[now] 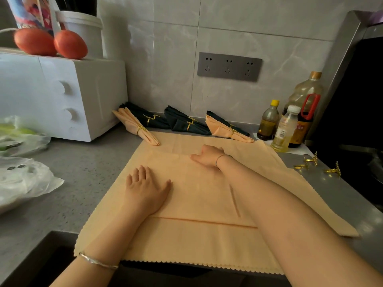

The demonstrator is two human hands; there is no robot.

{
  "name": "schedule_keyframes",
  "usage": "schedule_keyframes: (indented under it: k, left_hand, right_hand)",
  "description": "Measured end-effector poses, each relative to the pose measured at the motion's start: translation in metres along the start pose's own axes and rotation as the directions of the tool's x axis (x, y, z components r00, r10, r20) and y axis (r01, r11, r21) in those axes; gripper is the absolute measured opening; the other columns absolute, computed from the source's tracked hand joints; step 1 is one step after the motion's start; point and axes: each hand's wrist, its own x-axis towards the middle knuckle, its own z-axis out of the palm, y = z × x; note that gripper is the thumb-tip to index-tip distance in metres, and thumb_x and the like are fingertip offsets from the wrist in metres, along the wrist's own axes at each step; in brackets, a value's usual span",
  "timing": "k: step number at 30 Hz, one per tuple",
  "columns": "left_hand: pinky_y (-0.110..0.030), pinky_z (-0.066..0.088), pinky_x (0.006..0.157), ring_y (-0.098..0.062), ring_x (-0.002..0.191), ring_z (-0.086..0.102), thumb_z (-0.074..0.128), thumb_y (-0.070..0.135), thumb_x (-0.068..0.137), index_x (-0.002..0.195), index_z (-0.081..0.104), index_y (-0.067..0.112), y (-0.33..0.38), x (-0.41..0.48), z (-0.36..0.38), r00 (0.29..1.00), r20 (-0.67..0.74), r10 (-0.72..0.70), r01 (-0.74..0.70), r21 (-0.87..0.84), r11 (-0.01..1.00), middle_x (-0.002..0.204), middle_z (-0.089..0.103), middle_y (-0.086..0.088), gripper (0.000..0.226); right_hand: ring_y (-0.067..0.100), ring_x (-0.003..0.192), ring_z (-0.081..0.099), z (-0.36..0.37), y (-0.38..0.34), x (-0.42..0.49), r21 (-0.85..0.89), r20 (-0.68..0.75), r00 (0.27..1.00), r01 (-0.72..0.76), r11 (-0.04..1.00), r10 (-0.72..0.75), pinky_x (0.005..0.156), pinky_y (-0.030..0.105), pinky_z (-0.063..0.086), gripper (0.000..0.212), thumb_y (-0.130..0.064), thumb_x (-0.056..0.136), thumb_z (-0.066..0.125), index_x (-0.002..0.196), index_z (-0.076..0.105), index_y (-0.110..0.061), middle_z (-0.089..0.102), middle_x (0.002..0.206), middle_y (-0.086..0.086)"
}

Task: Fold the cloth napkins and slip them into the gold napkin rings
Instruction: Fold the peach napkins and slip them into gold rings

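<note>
Centre frame: peach napkin spread flat on bench. Left hand splayed, palm down on it. Right hand on its far part; pressing or pinching, cannot tell. Loose gold rings mid right.

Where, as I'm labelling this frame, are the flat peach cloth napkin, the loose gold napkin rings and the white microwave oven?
Flat peach cloth napkin (pixel 196 204): head view, bare middle of the cloth.
Loose gold napkin rings (pixel 306 163): head view, the left ring's band.
White microwave oven (pixel 51 100): head view, front panel.
</note>
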Motion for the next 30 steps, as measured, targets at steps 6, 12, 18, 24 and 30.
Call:
schedule_keyframes:
  k: [6, 12, 18, 24, 30]
  left_hand:
    - [-0.036, 0.0, 0.119, -0.022, 0.148, -0.001, 0.024, 0.065, 0.092, 0.152, -0.002, 0.005, -0.003, 0.003, 0.0, 1.0, -0.02, -0.002, 0.002, -0.03, 1.0, 0.16, 0.0, -0.01, 0.089]
    - [-0.036, 0.007, 0.119, -0.021, 0.147, 0.007, 0.026, 0.058, 0.096, 0.152, -0.007, 0.008, -0.006, 0.005, -0.002, 0.994, -0.111, -0.023, 0.003, -0.18, 0.984, 0.16, 0.002, -0.008, 0.082]
    - [-0.037, 0.024, 0.113, -0.019, 0.144, 0.023, 0.023, 0.047, 0.101, 0.153, 0.008, 0.019, -0.005, -0.006, -0.019, 0.973, -0.231, -0.019, -0.098, -0.484, 0.869, 0.16, 0.014, 0.0, 0.061]
    - [-0.044, -0.002, 0.118, -0.023, 0.148, -0.003, 0.009, 0.05, 0.1, 0.153, -0.002, 0.026, 0.005, -0.035, -0.022, 0.984, 0.071, 0.165, -0.166, 0.007, 0.986, 0.161, -0.002, -0.001, 0.059]
    - [-0.045, -0.004, 0.118, -0.024, 0.148, -0.004, 0.007, 0.048, 0.101, 0.152, -0.008, 0.025, 0.017, -0.066, -0.014, 0.947, 0.178, 0.268, -0.292, 0.124, 0.948, 0.16, -0.009, -0.001, 0.059]
  right_hand:
    - [0.027, 0.105, 0.057, 0.007, -0.076, 0.012, 0.233, -0.075, 0.946, 0.325, 0.916, -0.317, 0.091, 0.038, 0.045, 0.024, -0.033, 0.086, 0.063, 0.105, 0.062, -0.019, 0.063, 0.109, 0.005]
    - [0.021, 0.099, 0.059, 0.0, -0.086, -0.012, 0.218, -0.253, 0.861, 0.496, 0.841, -0.442, 0.086, 0.038, 0.048, 0.014, -0.025, 0.087, 0.064, 0.097, 0.07, -0.017, 0.068, 0.103, 0.002]
    - [0.016, 0.092, 0.062, -0.014, -0.037, -0.069, 0.111, -0.32, 0.83, 0.512, 0.852, -0.457, 0.081, 0.031, 0.048, 0.016, -0.029, 0.088, 0.063, 0.097, 0.073, -0.021, 0.071, 0.098, -0.003]
    - [0.007, 0.099, 0.062, -0.009, 0.022, -0.134, 0.032, -0.249, 0.83, 0.522, 0.852, -0.499, 0.089, 0.03, 0.047, 0.02, -0.029, 0.092, 0.058, 0.106, 0.072, -0.027, 0.07, 0.109, -0.011]
    - [0.001, 0.114, 0.053, 0.009, 0.057, -0.18, -0.057, -0.174, 0.823, 0.54, 0.84, -0.541, 0.096, 0.017, 0.038, 0.028, -0.034, 0.097, 0.048, 0.118, 0.065, -0.029, 0.062, 0.123, -0.016]
